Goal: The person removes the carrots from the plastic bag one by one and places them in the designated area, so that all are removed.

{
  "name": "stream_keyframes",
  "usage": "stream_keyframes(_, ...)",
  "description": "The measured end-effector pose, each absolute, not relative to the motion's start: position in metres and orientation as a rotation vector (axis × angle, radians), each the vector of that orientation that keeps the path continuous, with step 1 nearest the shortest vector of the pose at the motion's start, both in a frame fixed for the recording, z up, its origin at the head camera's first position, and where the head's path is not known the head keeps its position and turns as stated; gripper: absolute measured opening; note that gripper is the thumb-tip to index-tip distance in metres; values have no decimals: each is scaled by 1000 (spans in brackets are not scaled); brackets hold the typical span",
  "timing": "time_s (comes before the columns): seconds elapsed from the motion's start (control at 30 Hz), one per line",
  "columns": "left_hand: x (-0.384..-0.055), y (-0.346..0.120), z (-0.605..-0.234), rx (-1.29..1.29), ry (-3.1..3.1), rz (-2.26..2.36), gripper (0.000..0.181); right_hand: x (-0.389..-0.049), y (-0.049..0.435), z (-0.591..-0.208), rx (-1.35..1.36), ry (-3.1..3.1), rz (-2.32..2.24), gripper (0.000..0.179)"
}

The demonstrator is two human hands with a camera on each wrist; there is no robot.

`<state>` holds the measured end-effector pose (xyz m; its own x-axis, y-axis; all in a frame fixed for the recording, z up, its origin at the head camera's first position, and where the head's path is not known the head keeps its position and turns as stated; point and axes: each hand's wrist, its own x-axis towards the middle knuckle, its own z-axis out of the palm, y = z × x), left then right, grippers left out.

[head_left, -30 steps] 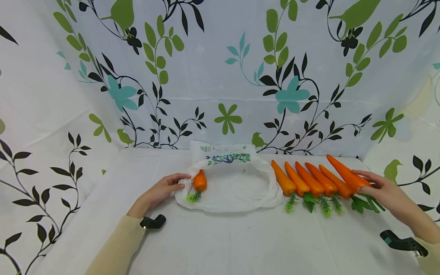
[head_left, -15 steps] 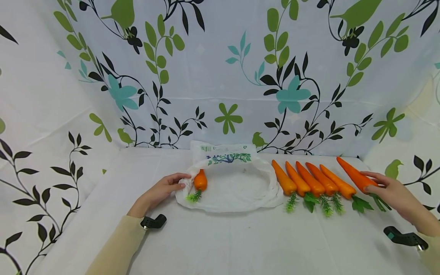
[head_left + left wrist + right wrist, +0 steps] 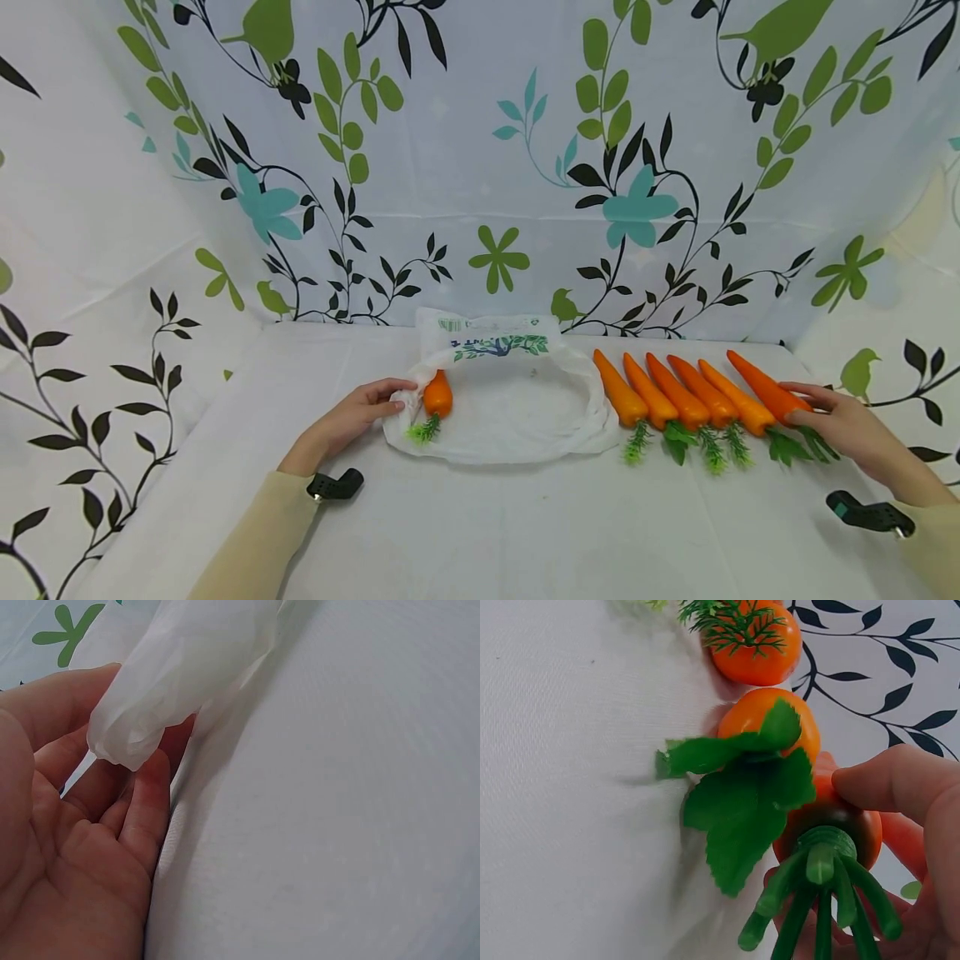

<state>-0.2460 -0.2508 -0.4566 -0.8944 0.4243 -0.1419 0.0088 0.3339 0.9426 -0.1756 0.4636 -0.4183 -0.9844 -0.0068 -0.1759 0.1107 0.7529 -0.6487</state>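
In the head view my left hand (image 3: 348, 417) holds the left rim of a white plastic bag (image 3: 517, 425), whose mouth faces me. The left wrist view shows the bag's bunched edge (image 3: 135, 735) between my fingers. One orange carrot (image 3: 438, 395) with green leaves lies inside the bag's left side. On the right, my right hand (image 3: 847, 425) grips another carrot (image 3: 761, 385) by its thick end, beside the right end of a slanted row of carrots (image 3: 680, 398). Up close in the right wrist view, the gripped carrot's green stalks (image 3: 821, 870) point toward the camera; my thumb presses its top.
A white cloth (image 3: 510, 533) covers the table. Behind stands a patterned curtain (image 3: 480, 167) with leaves and birds. The carrot row lies close to the bag's right side. Each wrist wears a black camera strap, such as the right one (image 3: 870, 512).
My right hand first shifted right with its carrot, then came back left toward the row. The left hand and the bag have stayed in place.
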Motion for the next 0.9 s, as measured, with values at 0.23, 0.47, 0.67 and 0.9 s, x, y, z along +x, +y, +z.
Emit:
stream_keyframes(0.23,-245,-249,-455,377,2247,1581,41,-175,461,-425,82,2769,-1053,72)
stream_keyframes(0.47,-246,-251,-456,361,2248,1584,41,-174,457,-427,70,2765,-1075,72)
stream_keyframes(0.67,-247,-250,-458,369,2243,1591,42,-175,458,-428,78,2765,-1105,73)
stream_keyframes(0.9,-247,-250,-457,363,2245,1590,40,-176,459,-424,64,2765,-1127,67)
